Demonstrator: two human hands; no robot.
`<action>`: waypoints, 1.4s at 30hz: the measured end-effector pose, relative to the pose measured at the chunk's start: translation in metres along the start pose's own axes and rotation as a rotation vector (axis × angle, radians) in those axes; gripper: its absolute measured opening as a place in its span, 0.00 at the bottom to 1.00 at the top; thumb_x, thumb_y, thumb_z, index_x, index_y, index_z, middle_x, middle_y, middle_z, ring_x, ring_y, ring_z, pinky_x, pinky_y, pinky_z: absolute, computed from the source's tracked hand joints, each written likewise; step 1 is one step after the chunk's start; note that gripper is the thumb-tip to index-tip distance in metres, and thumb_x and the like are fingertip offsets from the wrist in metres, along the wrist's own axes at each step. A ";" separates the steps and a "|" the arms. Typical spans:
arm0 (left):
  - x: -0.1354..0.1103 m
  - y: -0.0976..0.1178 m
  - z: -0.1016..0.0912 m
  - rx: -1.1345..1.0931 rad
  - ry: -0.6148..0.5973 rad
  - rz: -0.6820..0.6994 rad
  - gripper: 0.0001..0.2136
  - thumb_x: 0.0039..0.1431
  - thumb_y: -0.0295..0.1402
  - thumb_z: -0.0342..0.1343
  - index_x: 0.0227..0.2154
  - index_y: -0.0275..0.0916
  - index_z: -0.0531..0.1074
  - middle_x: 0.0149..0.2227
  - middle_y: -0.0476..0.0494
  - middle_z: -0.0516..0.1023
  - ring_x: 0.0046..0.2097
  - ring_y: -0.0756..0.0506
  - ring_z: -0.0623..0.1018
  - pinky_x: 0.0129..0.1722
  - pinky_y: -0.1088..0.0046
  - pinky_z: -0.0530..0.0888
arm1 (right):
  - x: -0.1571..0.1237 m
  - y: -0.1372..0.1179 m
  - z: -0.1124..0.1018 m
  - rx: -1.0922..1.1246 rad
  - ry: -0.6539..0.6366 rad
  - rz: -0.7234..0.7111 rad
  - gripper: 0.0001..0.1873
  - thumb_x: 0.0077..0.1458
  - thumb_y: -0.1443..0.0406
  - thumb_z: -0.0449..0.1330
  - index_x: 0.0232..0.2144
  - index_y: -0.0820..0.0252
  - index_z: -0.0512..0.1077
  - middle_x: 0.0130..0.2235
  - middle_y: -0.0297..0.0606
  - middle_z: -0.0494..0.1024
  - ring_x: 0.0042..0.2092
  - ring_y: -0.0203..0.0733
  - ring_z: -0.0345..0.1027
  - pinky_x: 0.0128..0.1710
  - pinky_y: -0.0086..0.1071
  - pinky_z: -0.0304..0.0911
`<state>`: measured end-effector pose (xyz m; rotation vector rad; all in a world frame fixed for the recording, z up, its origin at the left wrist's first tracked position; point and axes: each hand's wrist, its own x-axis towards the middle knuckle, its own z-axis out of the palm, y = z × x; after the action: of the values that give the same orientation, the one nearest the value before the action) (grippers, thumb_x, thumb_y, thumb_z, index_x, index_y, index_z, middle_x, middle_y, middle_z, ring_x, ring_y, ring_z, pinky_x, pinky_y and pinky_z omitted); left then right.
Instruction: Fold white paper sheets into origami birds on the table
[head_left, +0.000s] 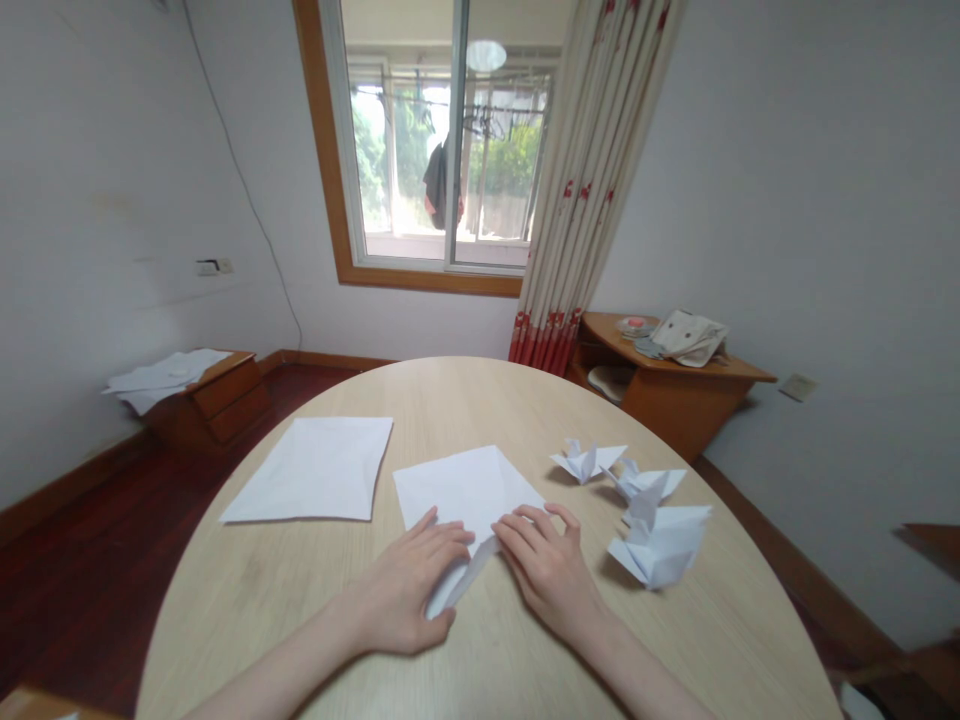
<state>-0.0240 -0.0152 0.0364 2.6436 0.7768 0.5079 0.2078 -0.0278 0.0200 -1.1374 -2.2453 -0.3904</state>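
Observation:
A white sheet of paper (pixel 457 485), partly folded, lies on the round table in front of me. Its near part is raised as a flap between my hands. My left hand (pixel 409 580) holds it at the lower left, fingers over the paper and thumb at the near corner. On the right edge, the fingers of my right hand (pixel 544 560) are bent and grip the paper along the fold. Parts of the near edge are hidden under both hands. To the right stand three folded paper cranes, the nearest crane (pixel 660 550) being closest to my right hand.
A stack of white square paper (pixel 311 470) lies at the left of the wooden table (pixel 300 610). The far cranes (pixel 589 460) sit close together. Beyond the table are a small cabinet (pixel 232 400), a corner desk (pixel 675 400) with a cloth bag, a curtain (pixel 577 200) and a window.

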 end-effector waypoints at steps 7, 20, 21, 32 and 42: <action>0.000 0.000 0.000 0.001 -0.017 -0.011 0.30 0.39 0.26 0.51 0.51 0.40 0.62 0.53 0.40 0.73 0.57 0.41 0.70 0.64 0.55 0.55 | 0.002 0.000 -0.002 -0.007 -0.063 0.037 0.14 0.65 0.70 0.47 0.30 0.60 0.69 0.29 0.36 0.75 0.34 0.42 0.66 0.45 0.38 0.50; 0.000 -0.004 0.001 0.048 0.151 -0.019 0.12 0.57 0.30 0.50 0.45 0.40 0.68 0.41 0.43 0.79 0.42 0.42 0.78 0.50 0.60 0.70 | -0.003 0.002 0.003 -0.022 -0.156 0.117 0.18 0.67 0.66 0.43 0.28 0.58 0.67 0.28 0.37 0.74 0.31 0.43 0.66 0.35 0.35 0.54; 0.000 -0.004 0.001 0.055 0.170 -0.028 0.12 0.58 0.31 0.50 0.45 0.40 0.68 0.40 0.42 0.79 0.42 0.41 0.78 0.48 0.61 0.72 | -0.002 0.002 0.003 -0.017 -0.156 0.124 0.18 0.68 0.65 0.42 0.28 0.58 0.67 0.28 0.37 0.73 0.31 0.43 0.66 0.35 0.35 0.54; -0.004 -0.013 0.009 -0.081 0.342 -0.123 0.17 0.63 0.36 0.52 0.53 0.41 0.62 0.40 0.42 0.78 0.41 0.43 0.77 0.44 0.65 0.73 | -0.003 -0.004 0.005 0.106 -0.188 0.193 0.13 0.67 0.65 0.46 0.30 0.58 0.65 0.33 0.37 0.73 0.34 0.41 0.67 0.35 0.33 0.57; -0.005 -0.016 0.010 -0.133 0.441 -0.185 0.18 0.62 0.35 0.52 0.54 0.43 0.60 0.39 0.44 0.75 0.40 0.44 0.76 0.41 0.67 0.74 | -0.006 -0.005 0.012 0.029 -0.231 0.327 0.12 0.62 0.61 0.54 0.26 0.57 0.65 0.30 0.35 0.75 0.35 0.44 0.67 0.37 0.37 0.52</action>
<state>-0.0305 -0.0075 0.0201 2.3330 1.0594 1.0683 0.2028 -0.0287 0.0066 -1.5702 -2.1911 -0.0966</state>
